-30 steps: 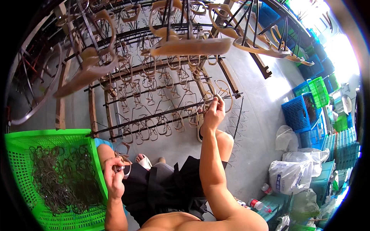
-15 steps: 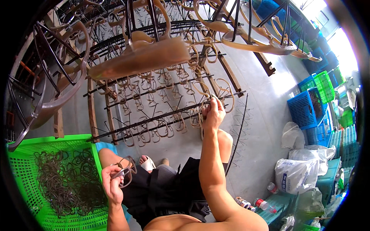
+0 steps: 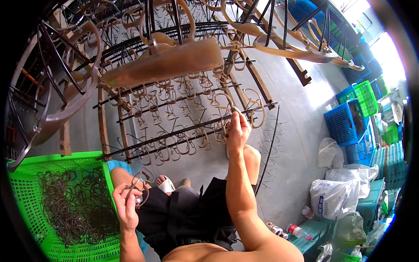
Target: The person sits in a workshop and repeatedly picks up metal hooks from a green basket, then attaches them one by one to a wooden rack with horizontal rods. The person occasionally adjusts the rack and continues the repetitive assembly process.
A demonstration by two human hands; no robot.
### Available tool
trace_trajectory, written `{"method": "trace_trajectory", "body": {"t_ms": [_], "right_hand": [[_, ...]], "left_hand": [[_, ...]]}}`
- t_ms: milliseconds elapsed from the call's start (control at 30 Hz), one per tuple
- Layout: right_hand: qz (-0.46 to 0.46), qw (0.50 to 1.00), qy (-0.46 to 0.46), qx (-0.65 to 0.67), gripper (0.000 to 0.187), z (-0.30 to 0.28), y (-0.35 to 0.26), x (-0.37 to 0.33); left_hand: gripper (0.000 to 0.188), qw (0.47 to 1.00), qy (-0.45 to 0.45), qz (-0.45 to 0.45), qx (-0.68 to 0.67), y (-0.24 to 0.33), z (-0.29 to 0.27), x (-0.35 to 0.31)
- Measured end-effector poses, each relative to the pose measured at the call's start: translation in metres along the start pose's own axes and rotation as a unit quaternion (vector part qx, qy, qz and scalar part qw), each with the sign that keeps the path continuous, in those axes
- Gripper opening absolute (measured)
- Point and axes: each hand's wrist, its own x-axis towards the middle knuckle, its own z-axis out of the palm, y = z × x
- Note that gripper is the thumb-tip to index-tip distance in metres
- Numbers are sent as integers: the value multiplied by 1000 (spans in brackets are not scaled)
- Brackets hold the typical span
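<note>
My left hand point(image 3: 125, 205) is closed around a brownish eyeglass frame point(image 3: 145, 197), held over my left thigh beside the green basket. My right hand point(image 3: 238, 130) reaches forward to the rack. Its fingertips are pinched together at a black bar point(image 3: 174, 136), on a pale eyeglass frame point(image 3: 228, 99) hanging there; the exact contact is partly hidden by the fingers. Another pale frame point(image 3: 262, 114) hangs just to the right of those fingers. Several more eyeglass frames point(image 3: 203, 139) dangle from hooks along the bar to the left.
The green basket point(image 3: 107, 177) at the left holds a tangled heap of dark eyeglass frames point(image 3: 72, 207). Large blurred frames point(image 3: 166, 65) hang close overhead. A loose hooked rod point(image 3: 271, 153) is right of my knee. Blue crates point(image 3: 342, 124), plastic bags point(image 3: 334, 198) and bottles point(image 3: 299, 231) stand at right.
My right hand has shifted slightly left along the bar. My left hand has turned the eyeglass frame it holds and moved a little lower.
</note>
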Motion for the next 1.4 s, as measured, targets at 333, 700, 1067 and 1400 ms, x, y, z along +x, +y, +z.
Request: {"method": "trace_trajectory", "body": {"t_ms": [333,700,1067,1400], "right_hand": [[-185,950,34,-250,23,10,1,-3],[-329,713,119,-608,30,23,-50,-56],[8,985,-152,-84,14,15,-43,-87],[-169,955,28,-242,19,38,24,-43]], "left_hand": [[15,992,-54,-47,-106,-6,-2,-6],[15,978,-48,-13,-204,0,18,5],[24,947,-111,-88,-287,7,27,14],[60,987,-101,21,-123,-12,19,8]]}}
